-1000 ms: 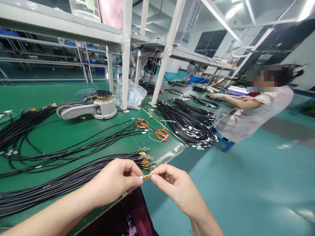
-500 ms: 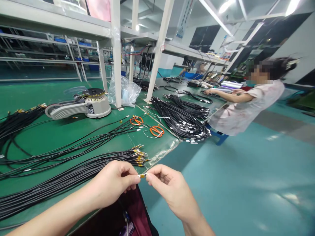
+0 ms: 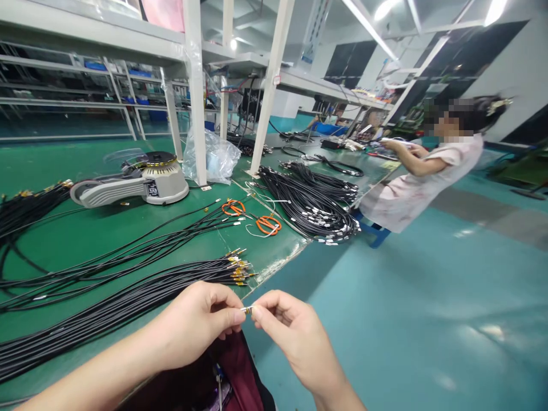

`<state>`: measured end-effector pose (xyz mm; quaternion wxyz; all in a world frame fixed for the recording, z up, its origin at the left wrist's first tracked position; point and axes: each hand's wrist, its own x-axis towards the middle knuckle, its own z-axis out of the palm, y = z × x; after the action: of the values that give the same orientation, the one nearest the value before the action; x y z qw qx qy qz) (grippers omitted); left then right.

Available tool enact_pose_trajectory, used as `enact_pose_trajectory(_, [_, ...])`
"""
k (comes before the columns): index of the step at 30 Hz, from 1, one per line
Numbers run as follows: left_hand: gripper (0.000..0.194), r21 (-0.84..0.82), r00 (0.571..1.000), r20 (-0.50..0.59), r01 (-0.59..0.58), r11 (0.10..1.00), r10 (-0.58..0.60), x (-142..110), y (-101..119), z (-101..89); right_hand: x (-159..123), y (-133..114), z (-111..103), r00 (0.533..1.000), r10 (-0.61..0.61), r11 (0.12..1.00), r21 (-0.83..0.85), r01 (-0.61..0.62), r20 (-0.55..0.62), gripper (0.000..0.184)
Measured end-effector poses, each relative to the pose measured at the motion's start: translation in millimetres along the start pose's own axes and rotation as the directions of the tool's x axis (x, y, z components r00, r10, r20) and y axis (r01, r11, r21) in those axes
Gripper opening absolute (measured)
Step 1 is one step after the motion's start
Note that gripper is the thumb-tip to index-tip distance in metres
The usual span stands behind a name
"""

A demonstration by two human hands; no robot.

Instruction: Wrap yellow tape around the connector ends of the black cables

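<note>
My left hand [image 3: 197, 325] and my right hand [image 3: 291, 337] meet just past the near edge of the green bench, both pinched on one small gold cable connector [image 3: 247, 309]. Only the tip of the connector shows between the fingertips; its cable is hidden under my left hand. Just beyond my hands lies a bundle of black cables [image 3: 128, 297] whose gold-tipped ends [image 3: 237, 268] fan out near the bench edge.
A grey tape dispenser [image 3: 137, 185] stands at the back left. Two orange scissors [image 3: 268, 224] lie beside a coil of black cables [image 3: 312, 208]. A clear plastic bag [image 3: 214, 157] leans on a white post. A co-worker [image 3: 423, 177] sits at the right. A dark red bag [image 3: 237, 371] hangs below.
My hands have closed in on each other, so less of the gold connector shows. The view has shifted slightly. The co-worker has raised an arm.
</note>
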<state>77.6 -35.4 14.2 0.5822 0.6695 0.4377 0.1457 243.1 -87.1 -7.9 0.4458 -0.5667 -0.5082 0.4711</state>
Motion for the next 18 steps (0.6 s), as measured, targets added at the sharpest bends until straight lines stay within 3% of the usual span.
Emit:
enact_pose_trajectory(14, [0.018, 0.153, 0.993, -0.115, 0.008, 0.988, 0.01, 2, -1, 11.0, -4, 2, 7, 0.999, -0.052, 0.993, -0.107, 0.052, 0.001, 0.019])
enact_pose_trajectory(17, [0.02, 0.228, 0.987, -0.144, -0.04, 0.973, 0.074, 1, -1, 15.7, -6, 15, 4, 0.995, -0.083, 0.984, -0.157, 0.09, 0.049, 0.023])
enact_pose_trajectory(18, [0.021, 0.279, 0.982, -0.125, -0.104, 0.955, 0.144, 1, -2, 15.9, -2, 23, -2, 0.994, -0.103, 0.976, -0.187, 0.11, 0.044, 0.025])
